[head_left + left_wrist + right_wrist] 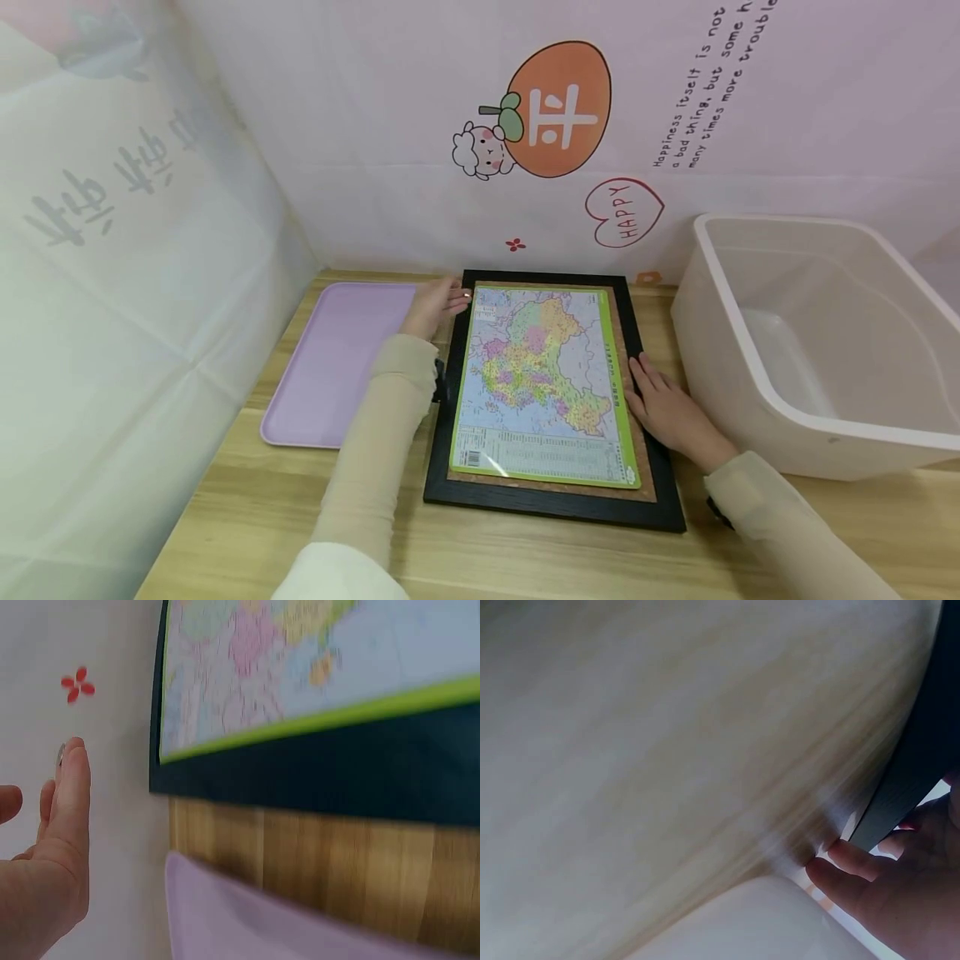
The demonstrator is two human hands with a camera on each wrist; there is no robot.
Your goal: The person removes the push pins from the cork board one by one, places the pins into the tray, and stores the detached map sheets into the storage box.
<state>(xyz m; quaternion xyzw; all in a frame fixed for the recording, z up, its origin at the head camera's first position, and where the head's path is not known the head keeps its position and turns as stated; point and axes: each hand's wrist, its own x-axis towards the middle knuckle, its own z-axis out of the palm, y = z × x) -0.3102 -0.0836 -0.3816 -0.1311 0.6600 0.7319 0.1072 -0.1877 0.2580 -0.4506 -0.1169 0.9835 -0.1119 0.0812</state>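
Observation:
A black picture frame (555,512) with a cork-coloured backing (620,329) lies on the wooden table. On the backing rests a laminated map (532,358) with a green border. My left hand (435,307) is at the frame's far left corner, fingers stretched toward its edge; in the left wrist view that hand (60,855) has extended fingers and nothing in them. My right hand (672,417) lies against the frame's right side with fingers spread. Seen from the right wrist, this hand (900,892) reaches to the frame's black edge (922,750).
To the left of the frame is a lilac tray (337,358), partly covered by my left arm. A large white bin (757,358) stands close on the right. Behind, a printed white sheet (397,125) rises as a wall, and another white sheet (112,350) hangs at the left.

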